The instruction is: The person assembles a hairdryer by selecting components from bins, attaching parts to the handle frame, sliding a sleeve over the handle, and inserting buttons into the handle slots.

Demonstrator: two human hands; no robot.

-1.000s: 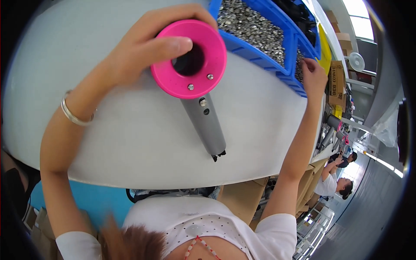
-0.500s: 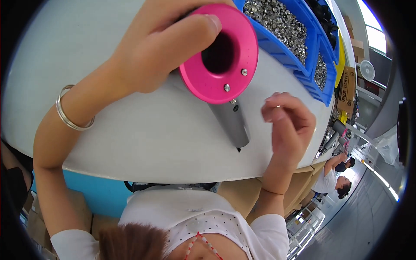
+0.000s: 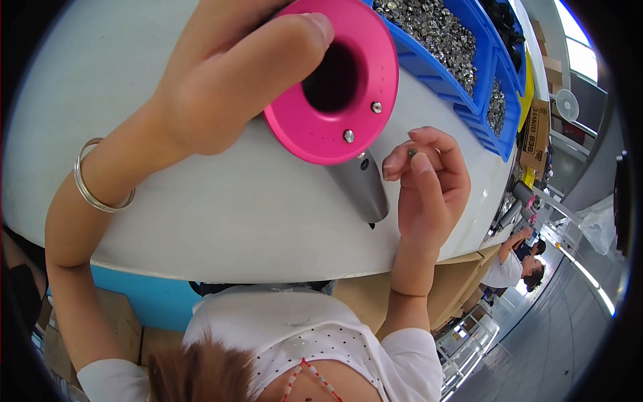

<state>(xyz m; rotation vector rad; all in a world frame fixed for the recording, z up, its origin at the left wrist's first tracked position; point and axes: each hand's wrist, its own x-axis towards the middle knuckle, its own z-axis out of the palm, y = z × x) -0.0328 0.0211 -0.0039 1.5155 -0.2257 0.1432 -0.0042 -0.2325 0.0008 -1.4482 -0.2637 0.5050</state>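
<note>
My left hand [image 3: 221,94] grips the head of a hair dryer [image 3: 325,137], its thumb over the rim of the dark round opening. The head is a thick pink ring, and a grey handle [image 3: 362,187] slants down from it over the table. Two shiny metal studs [image 3: 348,136] stand on the lower right of the pink face, near small holes. Just right of the handle is my right hand [image 3: 432,194], apart from the dryer. Between its thumb and fingers it pinches a small metal stud [image 3: 412,153]. My left fingertips are hidden behind the ring.
Blue bins [image 3: 462,100] full of small shiny metal pieces stand at the upper right of the white table [image 3: 214,221]. Past them are a cardboard box [image 3: 534,137] and a small white fan [image 3: 567,105]. Another person [image 3: 509,271] works farther right.
My right hand has moved left toward the dryer and turned, so the stud in its fingers now shows. The left hand and pink head have shifted slightly left.
</note>
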